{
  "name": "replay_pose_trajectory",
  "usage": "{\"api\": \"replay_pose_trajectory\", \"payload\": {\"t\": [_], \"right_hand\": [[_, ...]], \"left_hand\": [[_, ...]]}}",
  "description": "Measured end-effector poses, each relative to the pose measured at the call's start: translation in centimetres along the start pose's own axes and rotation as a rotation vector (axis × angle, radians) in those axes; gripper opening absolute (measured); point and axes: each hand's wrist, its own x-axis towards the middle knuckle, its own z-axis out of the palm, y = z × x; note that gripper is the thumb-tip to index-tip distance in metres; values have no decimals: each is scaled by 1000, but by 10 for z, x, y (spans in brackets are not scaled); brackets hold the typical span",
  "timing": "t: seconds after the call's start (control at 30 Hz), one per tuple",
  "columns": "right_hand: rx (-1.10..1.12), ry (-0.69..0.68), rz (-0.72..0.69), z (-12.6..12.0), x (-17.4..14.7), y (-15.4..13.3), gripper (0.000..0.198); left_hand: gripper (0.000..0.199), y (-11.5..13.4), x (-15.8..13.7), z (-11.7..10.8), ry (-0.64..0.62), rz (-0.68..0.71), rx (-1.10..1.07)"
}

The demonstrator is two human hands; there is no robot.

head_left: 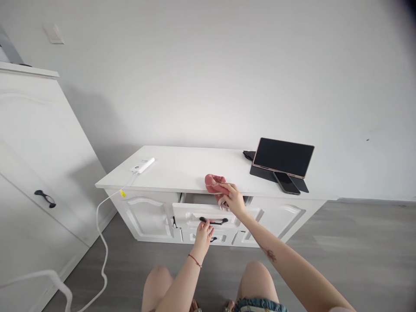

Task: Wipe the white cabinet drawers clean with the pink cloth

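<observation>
My right hand [233, 199] grips a crumpled pink cloth [212, 184] with pale markings, over the front edge of the white cabinet [182, 169]. Part of the cloth hangs down toward the partly pulled-out drawer [188, 212]; its exact kind is unclear. Below, my left hand [204, 234] has its fingers curled at the black drawer handle [216, 221] on that drawer's front. Most of the drawer's inside is hidden by the cabinet top and the cloth.
A tablet [283, 158] leans on its dark cover at the right of the cabinet top, with a phone [287, 183] before it. Behind lies a black item [248, 155]. On the left, a white power strip [143, 166] trails its cord [100, 229] down beside a tall wardrobe [39, 143].
</observation>
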Motion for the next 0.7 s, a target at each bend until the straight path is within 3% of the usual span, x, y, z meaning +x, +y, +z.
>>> {"api": "replay_pose_trajectory", "payload": {"t": [0.13, 0.23, 0.4, 0.47, 0.6, 0.7], "right_hand": [[58, -72, -127, 1, -23, -8, 48], [69, -266, -188, -4, -30, -13, 50], [41, -627, -61, -2, -17, -28, 50], [20, -747, -8, 8, -10, -31, 47], [-71, -975, -86, 42, -8, -25, 45], [-188, -1178, -111, 67, -19, -14, 57]], "left_hand": [[36, -13, -25, -15, 22, 24, 15], [35, -24, -41, -26, 31, 36, 35], [38, -33, -65, -40, 34, 6, 33], [38, -33, -74, -43, 26, 6, 28], [41, -36, -91, -51, 31, -16, 21], [42, -43, -100, -58, 52, -45, 3]]}}
